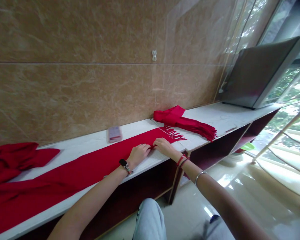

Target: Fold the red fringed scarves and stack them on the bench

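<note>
A long red scarf (90,168) lies stretched along the white countertop, its fringed end towards the right. Both my hands are at its near edge, close together, not far from the fringe. The fingers of my left hand (139,155) are bent and pinch the scarf's edge. Just to the right, my right hand (163,146) pinches the same edge, fingertips pressed on the cloth. Behind the fringe sits a second red scarf (182,120), folded, its tassels hanging over the counter's front edge. Bunched red cloth (17,158) lies at the far left.
A small pale rectangular item (114,134), partly blurred, lies behind the scarf. A grey box-shaped appliance (260,71) stands at the counter's right end. Below the counter (207,115) are open shelves. A brown tiled wall (77,93) rises behind; a metal railing (277,136) is at right.
</note>
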Demonstrator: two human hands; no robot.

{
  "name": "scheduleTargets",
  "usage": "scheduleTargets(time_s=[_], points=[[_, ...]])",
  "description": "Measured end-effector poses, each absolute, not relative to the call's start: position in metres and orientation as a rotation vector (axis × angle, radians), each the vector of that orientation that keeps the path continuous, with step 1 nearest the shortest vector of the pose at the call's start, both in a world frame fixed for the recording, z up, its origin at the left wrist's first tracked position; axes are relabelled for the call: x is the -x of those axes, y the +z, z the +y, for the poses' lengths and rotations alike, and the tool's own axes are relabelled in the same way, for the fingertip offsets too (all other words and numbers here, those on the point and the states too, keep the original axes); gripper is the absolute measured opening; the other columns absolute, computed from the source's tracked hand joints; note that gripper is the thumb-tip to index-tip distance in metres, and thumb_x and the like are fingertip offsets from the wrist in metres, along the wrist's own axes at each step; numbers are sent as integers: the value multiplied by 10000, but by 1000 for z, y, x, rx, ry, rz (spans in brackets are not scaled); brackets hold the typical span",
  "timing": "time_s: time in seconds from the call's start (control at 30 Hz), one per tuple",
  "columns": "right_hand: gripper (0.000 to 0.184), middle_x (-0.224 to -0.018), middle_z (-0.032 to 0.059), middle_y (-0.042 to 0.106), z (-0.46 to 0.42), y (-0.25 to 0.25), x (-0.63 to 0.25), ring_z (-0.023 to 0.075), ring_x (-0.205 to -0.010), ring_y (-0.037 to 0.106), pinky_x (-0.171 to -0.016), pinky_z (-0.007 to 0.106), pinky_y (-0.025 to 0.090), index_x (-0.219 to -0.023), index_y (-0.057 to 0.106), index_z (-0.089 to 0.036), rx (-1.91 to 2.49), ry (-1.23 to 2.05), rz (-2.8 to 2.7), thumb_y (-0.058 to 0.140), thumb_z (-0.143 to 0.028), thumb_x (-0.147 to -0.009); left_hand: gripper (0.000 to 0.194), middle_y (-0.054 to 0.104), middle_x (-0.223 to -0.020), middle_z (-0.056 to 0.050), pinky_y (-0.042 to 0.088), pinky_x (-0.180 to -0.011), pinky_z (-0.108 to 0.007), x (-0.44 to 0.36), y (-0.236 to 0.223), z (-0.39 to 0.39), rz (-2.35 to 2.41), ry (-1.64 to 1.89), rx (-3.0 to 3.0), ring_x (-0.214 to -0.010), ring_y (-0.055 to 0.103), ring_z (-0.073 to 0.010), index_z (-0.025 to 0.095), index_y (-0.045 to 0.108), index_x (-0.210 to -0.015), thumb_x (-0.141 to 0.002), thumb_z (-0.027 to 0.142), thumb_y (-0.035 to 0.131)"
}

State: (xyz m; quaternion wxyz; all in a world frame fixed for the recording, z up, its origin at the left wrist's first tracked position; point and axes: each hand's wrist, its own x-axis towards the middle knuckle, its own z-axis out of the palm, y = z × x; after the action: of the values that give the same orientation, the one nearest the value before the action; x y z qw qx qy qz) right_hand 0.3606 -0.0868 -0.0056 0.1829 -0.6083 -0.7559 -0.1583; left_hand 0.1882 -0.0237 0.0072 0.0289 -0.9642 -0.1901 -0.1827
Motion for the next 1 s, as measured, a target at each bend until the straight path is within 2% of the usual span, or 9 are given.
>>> scheduleTargets(time_s=[0.13,0.4,0.57,0.77,1.0], points=[[122,-778,57,606,-87,-8,-363,162,-745,529,-703,282,360,-785,606,-134,1708,-451,-2130,500,-118,-843,179,592,-960,-32,460,-732,-241,-187,11,-26,-605,-553,2970,-861,574,-155,185,555,-1014,-878,273,479],[148,-773,47,606,-86,-13,-365,162,-739,531,-678,291,354,-762,606,-154,1671,-473,-2180,498,-168,-862,190,588,-887,-18,449,-692,-234,-187,11,-26,-632,-491,2940,-783,565,-141,197,588,-947,-909,263,415],[98,-877,57,608,-89,-11,-361,175,-833,526,-733,300,362,-899,610,-168,1563,-481,-2160,547,-217,-840,219,587,-903,-30,451,-685,-235,-188,13,-27,-640,-470,2939,-800,560,-141,175,574,-937,-925,230,362],[150,-740,37,598,-91,-10,-360,156,-721,512,-666,288,340,-738,601,-158,1504,-510,-2234,515,-185,-858,204,579,-892,-35,458,-684,-240,-190,12,-27,-624,-411,2937,-799,561,-144,169,554,-903,-927,224,359],[190,-747,50,602,-91,-10,-357,161,-722,521,-670,296,346,-735,600,-151,1586,-470,-2230,480,-190,-877,213,570,-907,-57,464,-700,-265,-191,11,-26,-598,-342,2930,-829,560,-166,165,542,-921,-933,204,333]])
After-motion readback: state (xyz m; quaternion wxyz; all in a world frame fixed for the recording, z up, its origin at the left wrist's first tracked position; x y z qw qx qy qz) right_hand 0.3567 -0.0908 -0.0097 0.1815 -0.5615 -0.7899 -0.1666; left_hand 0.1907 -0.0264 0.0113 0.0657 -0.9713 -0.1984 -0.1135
